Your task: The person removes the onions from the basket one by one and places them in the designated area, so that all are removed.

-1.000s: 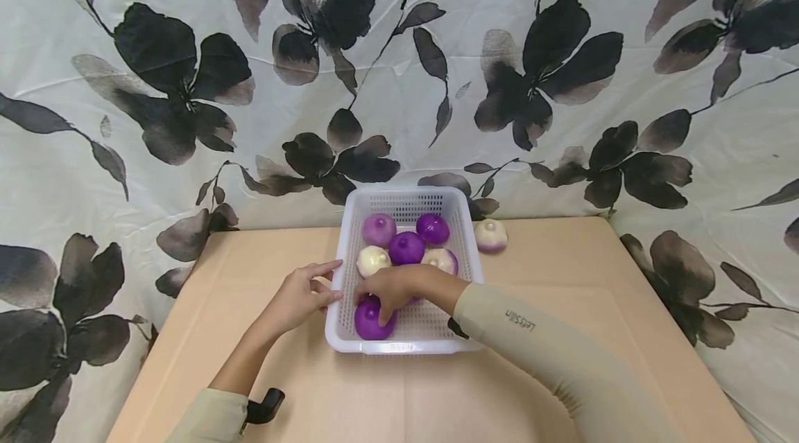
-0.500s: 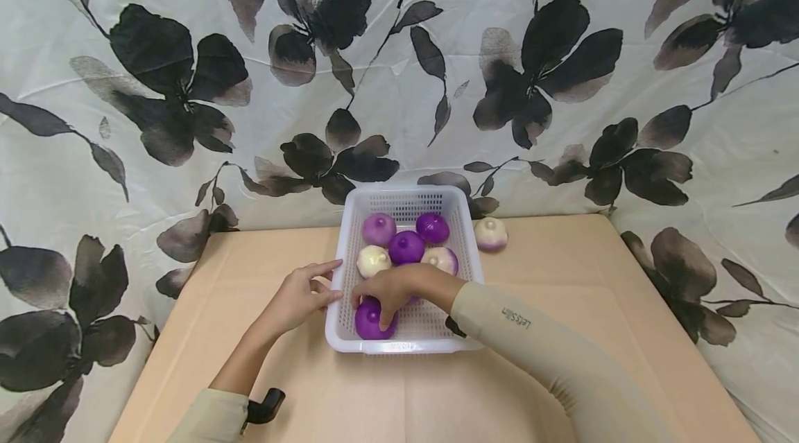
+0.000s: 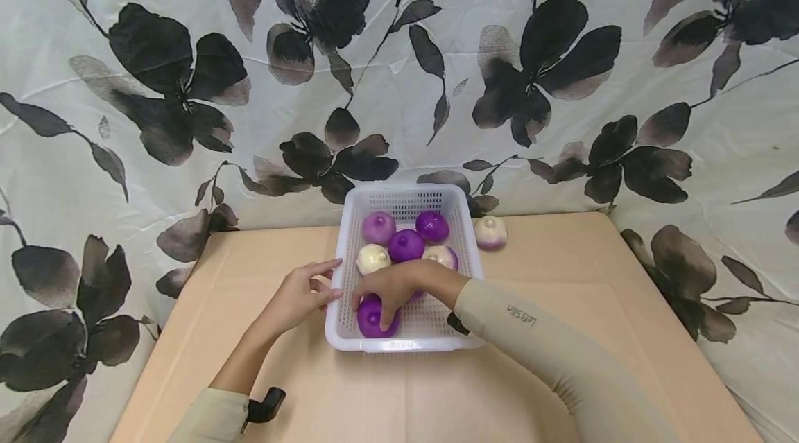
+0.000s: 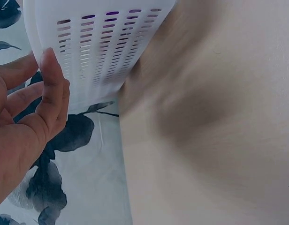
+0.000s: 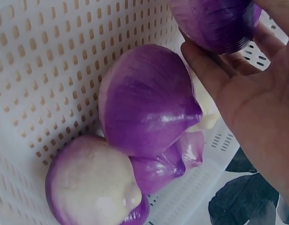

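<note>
Gripped onion (image 3: 378,318): purple, in the lower left of the basket (image 3: 406,344), just left of the frame's center. I cannot tell whether its underside touches the basket floor.

Right hand (image 3: 393,285) comes in from the right and grasps this onion from above, thumb down its near side, fingers toward its far left. My right-wrist feed puts the onion at the upper right, fingers curled beneath it.

Left hand (image 3: 302,297) lies left of the same onion, outside the basket, the wall between them. Fingers fairly straight, tips touching the left rim; it holds no onion.

Above the right hand I note a white onion (image 3: 373,259) at left, a dark purple onion (image 3: 406,247) in the middle, and a white-and-purple onion (image 3: 440,257) at right. Farther up: a pale purple onion (image 3: 379,228) and a bright purple onion (image 3: 433,227). One more purple onion (image 3: 417,297) shows partly under the right wrist.

Outside the basket, near its upper right, a loose onion (image 3: 491,232), white with a purple base, sits on the tan table (image 3: 406,394). Flower-printed cloth (image 3: 514,75) fills the upper frame.
</note>
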### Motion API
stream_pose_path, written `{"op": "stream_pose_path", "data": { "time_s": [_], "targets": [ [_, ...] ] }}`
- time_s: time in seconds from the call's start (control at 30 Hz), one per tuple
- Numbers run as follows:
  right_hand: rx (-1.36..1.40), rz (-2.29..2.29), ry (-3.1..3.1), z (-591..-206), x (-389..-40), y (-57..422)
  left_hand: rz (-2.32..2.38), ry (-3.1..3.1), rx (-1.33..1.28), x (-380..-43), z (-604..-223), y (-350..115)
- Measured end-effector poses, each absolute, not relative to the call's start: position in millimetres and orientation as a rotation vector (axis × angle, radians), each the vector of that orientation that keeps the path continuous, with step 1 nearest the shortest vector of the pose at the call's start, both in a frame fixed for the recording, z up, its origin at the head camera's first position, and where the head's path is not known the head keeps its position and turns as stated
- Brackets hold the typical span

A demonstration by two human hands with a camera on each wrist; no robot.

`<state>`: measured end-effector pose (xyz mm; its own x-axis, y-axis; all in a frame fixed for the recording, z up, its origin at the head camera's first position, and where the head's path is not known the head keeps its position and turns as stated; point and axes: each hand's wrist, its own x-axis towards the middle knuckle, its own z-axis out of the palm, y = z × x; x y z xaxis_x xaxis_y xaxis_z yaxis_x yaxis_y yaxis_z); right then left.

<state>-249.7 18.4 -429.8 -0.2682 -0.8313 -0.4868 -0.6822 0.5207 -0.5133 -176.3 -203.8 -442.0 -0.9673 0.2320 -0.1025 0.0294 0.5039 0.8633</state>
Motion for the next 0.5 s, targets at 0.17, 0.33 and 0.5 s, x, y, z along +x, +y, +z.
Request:
{"op": "stream_pose_path", "data": {
  "time_s": [0.17, 0.33, 0.5],
  "targets": [
    [-1.264, -0.258, 2.012, -421.9, -249.8, 23.5, 1.458, 2.539, 0.223, -176.1, -442.2, -203.4],
    [-1.259, -0.288, 2.004, -409.2, -248.3, 31.2, 1.47, 2.533, 0.239, -175.8, -441.1, -203.1],
    [-1.236, -0.338, 2.035, -396.0, -247.4, 42.4, 1.465, 2.529, 0.235, -175.2, -440.6, -203.0]
  ]
}}
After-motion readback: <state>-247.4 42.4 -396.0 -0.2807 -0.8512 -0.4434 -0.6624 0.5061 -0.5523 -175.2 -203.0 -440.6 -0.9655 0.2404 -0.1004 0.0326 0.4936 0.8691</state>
